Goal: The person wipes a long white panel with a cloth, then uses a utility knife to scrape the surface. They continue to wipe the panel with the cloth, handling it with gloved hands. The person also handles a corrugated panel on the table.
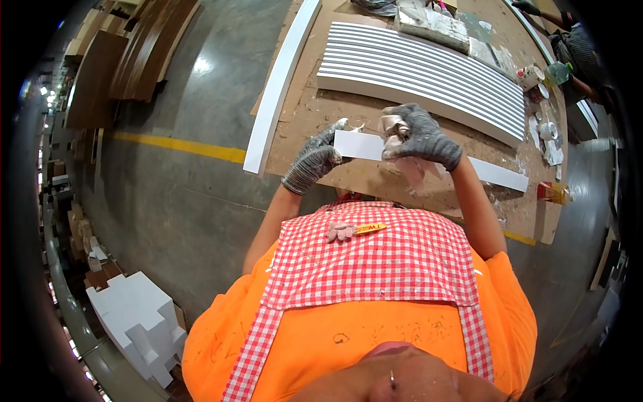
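Note:
A long white strip [360, 145] lies across the near side of the worktable, its left end raised in front of me. My left hand [313, 161], in a grey, paint-smeared glove, grips that end with the thumb in front. Farther along the strip, my right hand [429, 139], gloved the same way, is closed on a crumpled pale rag [411, 171] and presses it around the strip. Part of the rag hangs below the strip. Just beyond both hands sits a row of white strips [415, 80], packed side by side.
Another long white board [280, 90] lies along the worktable's [301, 120] left side. Paint-stained blocks [432, 27], cups [530, 76], a tape roll [548, 130] and a jar of amber liquid [554, 193] stand toward the right. A co-worker [581, 50] is at far right. Brown panels [144, 50] stand left.

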### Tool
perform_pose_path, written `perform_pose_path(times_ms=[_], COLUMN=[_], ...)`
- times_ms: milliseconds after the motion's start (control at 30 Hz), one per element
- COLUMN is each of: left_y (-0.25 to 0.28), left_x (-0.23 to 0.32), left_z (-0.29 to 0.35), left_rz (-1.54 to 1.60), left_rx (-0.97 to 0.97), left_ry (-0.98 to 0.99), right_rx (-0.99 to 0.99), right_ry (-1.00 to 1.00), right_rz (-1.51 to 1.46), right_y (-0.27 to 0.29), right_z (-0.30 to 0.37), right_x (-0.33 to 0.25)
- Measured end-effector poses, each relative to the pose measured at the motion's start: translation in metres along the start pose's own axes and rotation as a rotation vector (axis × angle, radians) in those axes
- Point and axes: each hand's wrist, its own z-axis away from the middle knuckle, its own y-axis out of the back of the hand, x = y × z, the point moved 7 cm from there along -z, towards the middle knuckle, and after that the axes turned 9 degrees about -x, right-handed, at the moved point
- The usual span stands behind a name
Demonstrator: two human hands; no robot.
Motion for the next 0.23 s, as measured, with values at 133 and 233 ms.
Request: perform_pose_path(times_ms=[133, 233], left_y=[0.013, 0.012], left_x=[-0.007, -0.008], left_z=[0.001, -0.003], left_rz=[-0.038, -0.048], left_rx=[0.001, 0.015], left_ry=[-0.009, -0.016], right_rx=[0.060, 0.137], right_ry=[-0.112, -0.154], right_rz=[-0.167, -0.604], right_y=[-0.004, -0.031], right_z=[0.028, 0.044], right_x=[0.028, 0.088])
